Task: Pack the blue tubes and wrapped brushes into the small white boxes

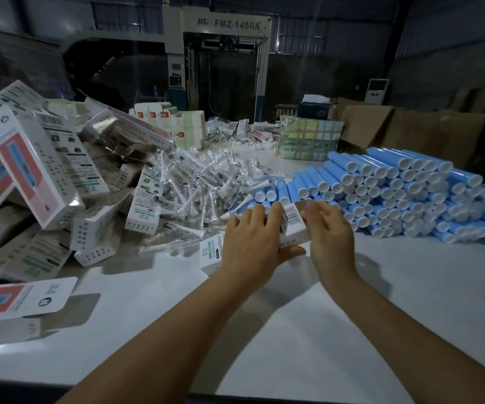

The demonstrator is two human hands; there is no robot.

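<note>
A small white box (292,225) with a barcode on its side sits between both hands, just above the white table (352,301) and close to the near edge of the stacked blue tubes (395,193). The left hand (250,243) lies palm down over the box, its fingers bent across the top and its thumb tucked under the lower edge, so it grips the box. The right hand (330,231) comes in from the other side with its fingers curled onto the box's far end; that end is blurred, so how it closes there I cannot tell exactly. Both bare forearms reach forward from the bottom of the view. Another box (210,253) lies flat under the left wrist. Left of the tubes is a loose heap of wrapped brushes (206,182), and further left a tall jumble of white boxes (46,182). One flat box (19,297) rests alone near the table's left edge.
</note>
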